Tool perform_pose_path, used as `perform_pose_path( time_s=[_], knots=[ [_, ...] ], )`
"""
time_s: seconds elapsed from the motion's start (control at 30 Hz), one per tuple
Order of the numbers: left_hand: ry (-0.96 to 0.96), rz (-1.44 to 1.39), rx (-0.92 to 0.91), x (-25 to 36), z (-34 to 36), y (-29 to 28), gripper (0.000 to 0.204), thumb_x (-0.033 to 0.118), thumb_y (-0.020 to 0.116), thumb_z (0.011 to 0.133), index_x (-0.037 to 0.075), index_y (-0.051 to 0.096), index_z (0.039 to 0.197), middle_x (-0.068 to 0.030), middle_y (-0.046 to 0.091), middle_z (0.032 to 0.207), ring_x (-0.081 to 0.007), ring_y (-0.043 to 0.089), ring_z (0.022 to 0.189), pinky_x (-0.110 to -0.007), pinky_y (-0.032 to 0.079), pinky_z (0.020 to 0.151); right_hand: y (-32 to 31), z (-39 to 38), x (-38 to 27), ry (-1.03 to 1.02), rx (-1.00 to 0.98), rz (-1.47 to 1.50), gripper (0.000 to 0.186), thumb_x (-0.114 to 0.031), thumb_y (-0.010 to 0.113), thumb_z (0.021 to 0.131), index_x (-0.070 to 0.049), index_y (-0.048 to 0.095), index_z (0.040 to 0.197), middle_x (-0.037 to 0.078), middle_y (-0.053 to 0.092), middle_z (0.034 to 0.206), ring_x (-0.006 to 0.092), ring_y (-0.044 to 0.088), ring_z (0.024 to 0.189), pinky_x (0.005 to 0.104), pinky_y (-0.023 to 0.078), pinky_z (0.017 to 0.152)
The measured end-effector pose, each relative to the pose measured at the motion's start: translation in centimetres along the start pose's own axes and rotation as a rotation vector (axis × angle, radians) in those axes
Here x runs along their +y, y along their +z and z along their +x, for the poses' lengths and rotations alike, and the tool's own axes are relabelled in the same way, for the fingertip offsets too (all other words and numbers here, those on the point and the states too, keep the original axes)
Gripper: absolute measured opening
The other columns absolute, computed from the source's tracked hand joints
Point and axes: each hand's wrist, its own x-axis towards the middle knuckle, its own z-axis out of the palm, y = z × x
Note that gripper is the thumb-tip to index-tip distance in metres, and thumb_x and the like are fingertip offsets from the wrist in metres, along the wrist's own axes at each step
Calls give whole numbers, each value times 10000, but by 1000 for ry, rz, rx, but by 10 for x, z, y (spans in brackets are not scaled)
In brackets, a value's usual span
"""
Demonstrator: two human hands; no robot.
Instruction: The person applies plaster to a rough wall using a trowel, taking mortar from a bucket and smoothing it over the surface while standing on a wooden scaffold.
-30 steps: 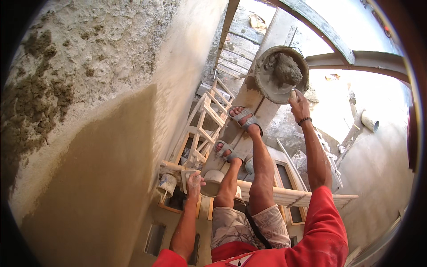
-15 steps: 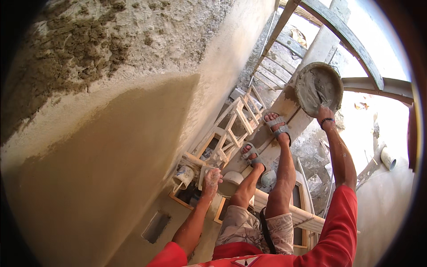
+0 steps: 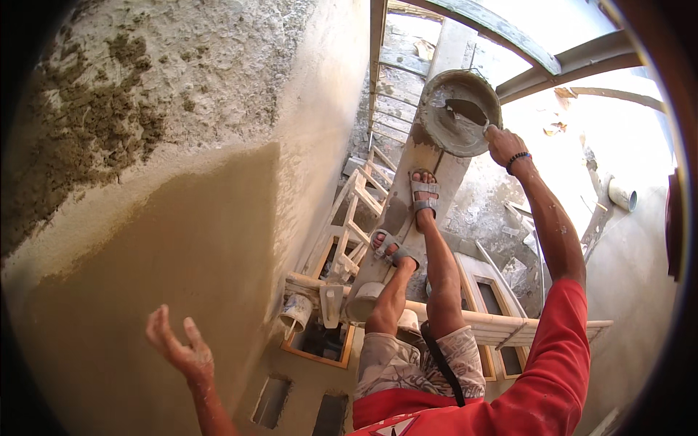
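Observation:
My right hand [image 3: 505, 147] is closed round the handle of a trowel. The trowel's dark pointed blade [image 3: 467, 111] is inside a round basin [image 3: 436, 138] coated with wet grey mortar. That basin rests on wooden planks beyond my feet. My left hand [image 3: 182, 350] is raised at the left, fingers apart and holding nothing. Behind it stretches the smooth, damp brown plaster of the wall [image 3: 167, 247]; I cannot tell whether the hand touches it. A pale flat float-like tool [image 3: 331, 305] sits by the bamboo poles near my legs.
My sandalled feet [image 3: 424, 192] stand on a raised plank walkway [image 3: 396, 211]. Bamboo poles [image 3: 502, 327] cross below my legs. A splattered bucket [image 3: 296, 311] hangs or stands by the wall. Wooden frames [image 3: 356, 211] lean alongside. Curved metal bars [image 3: 567, 69] arch at upper right.
My left hand has moved left, away from the pale tool by the bamboo, towards the wall. My right hand has turned the trowel, so its blade shows more broadly. The view has swung round.

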Motion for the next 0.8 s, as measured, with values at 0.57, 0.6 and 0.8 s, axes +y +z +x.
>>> perform_pose_path(
  time_s=[0.57, 0.6, 0.8],
  knots=[
    [51, 989, 295, -109, 98, -166, 854, 571, 405, 914, 47, 61, 1494, -296, -128, 1503, -567, -70, 1343, -735, 74, 982, 91, 51, -2, 374, -308, 840, 187, -198, 507, 829, -25, 563, 786, 66, 497, 513, 148, 474, 402, 327, 389, 373],
    [39, 1010, 288, -112, 100, -163, 869, 585, 381, 915, 46, 27, 1497, -296, -148, 1500, -568, -87, 1342, -739, 70, 977, 97, 54, -2, 315, -291, 877, 203, -210, 518, 815, -17, 575, 793, 85, 513, 519, 170, 494, 406, 338, 392, 375],
    [92, 1055, 322, -112, 104, -155, 867, 583, 364, 921, 35, 14, 1495, -289, -174, 1498, -557, -117, 1343, -731, 20, 984, 103, 36, -15, 373, -239, 1279, 169, -199, 531, 830, -37, 558, 868, 30, 486, 538, 125, 461, 405, 291, 374, 367]
  ],
)
